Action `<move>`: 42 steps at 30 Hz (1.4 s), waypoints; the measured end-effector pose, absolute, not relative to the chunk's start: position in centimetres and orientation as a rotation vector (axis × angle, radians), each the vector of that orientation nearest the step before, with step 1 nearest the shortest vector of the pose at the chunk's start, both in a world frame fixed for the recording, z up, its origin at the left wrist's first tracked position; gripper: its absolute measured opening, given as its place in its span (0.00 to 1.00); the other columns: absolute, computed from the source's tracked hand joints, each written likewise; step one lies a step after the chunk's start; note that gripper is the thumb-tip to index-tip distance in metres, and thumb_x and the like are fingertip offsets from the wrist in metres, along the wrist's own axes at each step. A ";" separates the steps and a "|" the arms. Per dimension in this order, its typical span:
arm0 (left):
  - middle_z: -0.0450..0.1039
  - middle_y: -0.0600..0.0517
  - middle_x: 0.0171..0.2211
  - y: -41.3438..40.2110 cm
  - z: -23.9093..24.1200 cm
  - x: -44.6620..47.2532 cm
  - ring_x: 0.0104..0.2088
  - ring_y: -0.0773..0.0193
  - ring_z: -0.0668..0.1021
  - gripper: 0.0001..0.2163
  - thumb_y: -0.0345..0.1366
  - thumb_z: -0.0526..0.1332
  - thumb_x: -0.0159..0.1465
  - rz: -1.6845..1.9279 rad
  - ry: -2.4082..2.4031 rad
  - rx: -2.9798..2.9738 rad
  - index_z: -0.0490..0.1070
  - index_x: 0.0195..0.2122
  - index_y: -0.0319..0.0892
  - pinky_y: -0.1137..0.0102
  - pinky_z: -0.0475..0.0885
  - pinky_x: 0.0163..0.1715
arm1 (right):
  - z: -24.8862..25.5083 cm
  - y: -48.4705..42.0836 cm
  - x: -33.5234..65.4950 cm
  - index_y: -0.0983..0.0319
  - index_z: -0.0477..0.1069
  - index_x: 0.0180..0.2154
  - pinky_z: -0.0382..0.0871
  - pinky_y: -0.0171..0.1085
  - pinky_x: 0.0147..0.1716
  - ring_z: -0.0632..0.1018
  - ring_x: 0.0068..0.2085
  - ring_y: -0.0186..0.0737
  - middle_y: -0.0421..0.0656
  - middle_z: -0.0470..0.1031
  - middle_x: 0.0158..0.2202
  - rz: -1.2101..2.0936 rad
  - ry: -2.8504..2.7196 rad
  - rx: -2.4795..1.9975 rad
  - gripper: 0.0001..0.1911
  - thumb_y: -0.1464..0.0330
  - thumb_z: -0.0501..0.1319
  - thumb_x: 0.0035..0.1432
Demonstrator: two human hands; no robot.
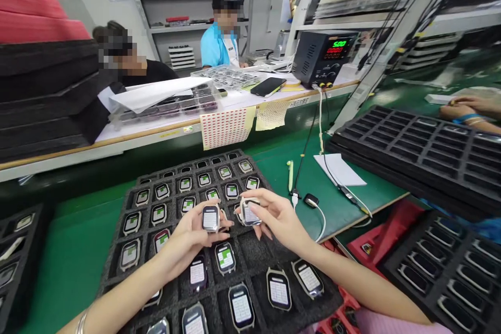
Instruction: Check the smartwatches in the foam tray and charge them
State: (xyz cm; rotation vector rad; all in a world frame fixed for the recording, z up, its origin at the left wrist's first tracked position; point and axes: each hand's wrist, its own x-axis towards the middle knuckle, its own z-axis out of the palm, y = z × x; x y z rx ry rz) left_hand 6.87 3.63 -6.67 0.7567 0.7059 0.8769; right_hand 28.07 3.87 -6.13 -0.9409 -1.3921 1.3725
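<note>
My left hand [193, 227] holds a smartwatch case [211, 218] without a strap, its lit screen turned up toward me. Close beside it, my right hand [274, 214] grips a second watch case [249, 212] between thumb and fingers, and the thumb lies over part of its screen. Both hands are above a black foam tray [252, 258] on the green bench. Many watch cases sit in its slots, several with green-and-white screens, such as one watch [226, 258], and others with white list screens, such as another watch [240, 305].
A power supply [323, 57] and a phone [268, 87] stand on the raised shelf. Cables, a charging puck [311, 199] and white paper [340, 169] lie right of the tray. More foam trays [415, 151] are stacked at right. Two people sit opposite; a co-worker's hand [465, 107] shows at far right.
</note>
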 end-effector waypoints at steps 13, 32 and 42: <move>0.70 0.47 0.33 3.1 -7.2 7.4 0.32 0.62 0.74 0.14 0.36 0.55 0.66 0.940 0.694 0.996 0.64 0.52 0.40 0.69 0.71 0.28 | -6.1 2.9 28.8 0.62 0.68 0.50 0.64 0.27 0.14 0.73 0.19 0.31 0.42 0.74 0.29 1.356 -1.469 -0.916 0.16 0.62 0.58 0.63; 0.72 0.46 0.35 2.6 -6.6 7.1 0.35 0.59 0.75 0.17 0.36 0.56 0.66 0.948 0.684 1.023 0.63 0.55 0.41 0.65 0.73 0.32 | -5.5 2.7 28.3 0.61 0.67 0.52 0.65 0.29 0.15 0.73 0.20 0.31 0.45 0.76 0.34 1.391 -1.492 -0.946 0.17 0.63 0.59 0.63; 0.72 0.45 0.41 2.4 -5.9 7.0 0.43 0.55 0.74 0.22 0.26 0.56 0.60 1.016 0.596 0.842 0.62 0.56 0.43 0.57 0.71 0.43 | -5.4 2.6 28.3 0.62 0.66 0.53 0.65 0.30 0.15 0.74 0.20 0.33 0.44 0.75 0.31 1.398 -1.485 -0.972 0.20 0.62 0.59 0.62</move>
